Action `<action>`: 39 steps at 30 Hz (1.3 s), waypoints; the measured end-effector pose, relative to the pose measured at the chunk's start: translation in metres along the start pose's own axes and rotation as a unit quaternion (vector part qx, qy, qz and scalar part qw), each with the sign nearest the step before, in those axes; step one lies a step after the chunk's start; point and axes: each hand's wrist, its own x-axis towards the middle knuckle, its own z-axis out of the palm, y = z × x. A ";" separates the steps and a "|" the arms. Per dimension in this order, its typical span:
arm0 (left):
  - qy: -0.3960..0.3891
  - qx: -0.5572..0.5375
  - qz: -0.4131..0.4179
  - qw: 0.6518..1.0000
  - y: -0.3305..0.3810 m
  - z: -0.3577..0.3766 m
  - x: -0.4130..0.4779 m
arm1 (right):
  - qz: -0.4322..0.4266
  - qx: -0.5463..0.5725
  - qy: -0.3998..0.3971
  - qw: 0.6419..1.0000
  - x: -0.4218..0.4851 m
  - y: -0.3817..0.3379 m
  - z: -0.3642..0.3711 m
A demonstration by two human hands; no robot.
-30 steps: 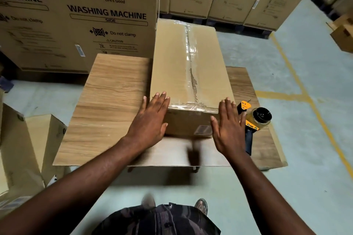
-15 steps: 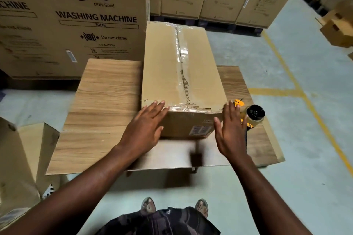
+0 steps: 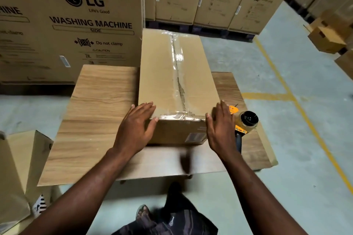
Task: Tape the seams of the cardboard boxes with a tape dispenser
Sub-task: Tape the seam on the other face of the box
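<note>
box [image 3: 158, 74]: matt brown cardboard under my fingers [image 3: 146, 106]
tape [image 3: 176, 59]: glossy clear film, wrinkled
counter [image 3: 99, 101]: smooth wood-grain

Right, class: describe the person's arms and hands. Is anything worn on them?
The left arm and right arm are bare as far as shown: no sleeves. The left hand and right hand show no gloves, watch or rings.

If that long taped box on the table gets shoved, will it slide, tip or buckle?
The box probably slides rather than tips: it lies long and flat on the smooth table. It is likely stiff, since tape closes its top seam. Weight cannot be judged.
</note>
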 end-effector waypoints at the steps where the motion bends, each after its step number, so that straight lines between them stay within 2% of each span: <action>1: -0.007 -0.007 -0.005 1.000 0.002 0.002 0.007 | -0.011 -0.001 -0.015 1.000 0.007 -0.005 0.002; 3: -0.040 -0.006 -0.027 0.999 -0.001 0.007 0.019 | -0.014 -0.033 -0.047 0.998 0.023 -0.011 0.008; 6: -0.100 0.001 -0.081 0.992 -0.012 0.013 0.036 | 0.034 -0.081 -0.089 0.992 0.054 -0.020 0.014; 10: -0.153 -0.015 -0.141 0.978 -0.025 0.015 0.070 | 0.078 -0.035 -0.124 0.989 0.103 -0.023 0.018; 20: -0.056 -0.111 -0.258 0.958 -0.050 0.030 0.171 | 0.120 0.119 -0.177 0.970 0.227 -0.007 0.029; 27: -0.073 -0.152 -0.308 0.936 -0.066 0.035 0.216 | 0.149 0.208 -0.184 0.949 0.264 -0.004 0.039; 39: -0.069 -0.197 -0.325 0.922 -0.066 0.035 0.216 | 0.151 0.284 -0.176 0.930 0.268 0.006 0.048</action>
